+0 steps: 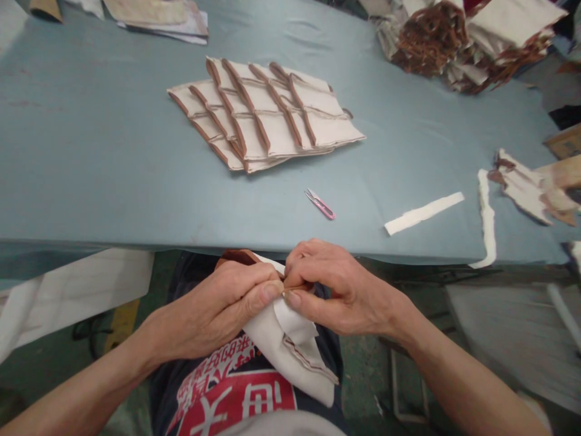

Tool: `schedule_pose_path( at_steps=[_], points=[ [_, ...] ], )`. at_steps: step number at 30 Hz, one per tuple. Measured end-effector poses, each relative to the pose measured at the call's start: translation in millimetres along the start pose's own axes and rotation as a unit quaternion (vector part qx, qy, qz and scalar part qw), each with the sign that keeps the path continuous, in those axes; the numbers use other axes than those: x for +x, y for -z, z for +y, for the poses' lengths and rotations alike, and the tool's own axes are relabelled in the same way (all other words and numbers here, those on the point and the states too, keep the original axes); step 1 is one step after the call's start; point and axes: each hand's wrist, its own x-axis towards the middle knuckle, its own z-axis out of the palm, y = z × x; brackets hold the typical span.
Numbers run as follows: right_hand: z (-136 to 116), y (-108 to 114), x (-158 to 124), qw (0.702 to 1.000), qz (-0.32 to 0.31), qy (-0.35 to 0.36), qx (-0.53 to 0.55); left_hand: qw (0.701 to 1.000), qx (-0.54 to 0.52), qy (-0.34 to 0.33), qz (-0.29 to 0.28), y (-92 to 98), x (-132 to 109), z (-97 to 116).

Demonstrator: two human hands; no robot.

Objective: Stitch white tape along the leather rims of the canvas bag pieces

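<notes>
Over my lap hangs a cream fabric piece (290, 357) with a brown edge and a dark seam line. My left hand (227, 297) pinches it near its upper edge, thumb and fingers pressed together. Close against it, my right hand (331, 284) pinches the same piece, with a white strip (295, 321) hanging just below the fingertips. The exact spot between the fingertips is hidden. On the table beyond my hands lie pink thread snips (321, 204), their blades pointing up and left.
Several cream pieces with brown edging (272, 118) overlap on the blue-covered table (91, 151). Two white strips (424, 213) and cream-brown scraps (531, 188) lie to the right. A bundled heap (431, 36) sits at the far right, flat pieces (158, 15) at the far left.
</notes>
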Motion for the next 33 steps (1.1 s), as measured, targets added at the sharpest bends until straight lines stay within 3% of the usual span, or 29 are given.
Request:
schedule_pose_path(
  at_steps=[8,18,27,33],
  points=[
    [-1,1,2,0.999,-0.011,0.016,-0.048,0.998,-0.033,0.047,-0.029,0.7,0,-3],
    [1,-7,-4,0.999,0.012,-0.007,-0.051,0.987,-0.142,0.055,-0.058,-1.6,-4,-10],
    [-3,-6,-4,0.998,0.041,0.044,-0.001,0.996,-0.074,0.013,-0.058,-2.5,-6,-3],
    [-8,-7,3,0.996,0.056,0.037,0.064,0.995,0.085,-0.048,0.006,0.5,-17,5]
  ],
)
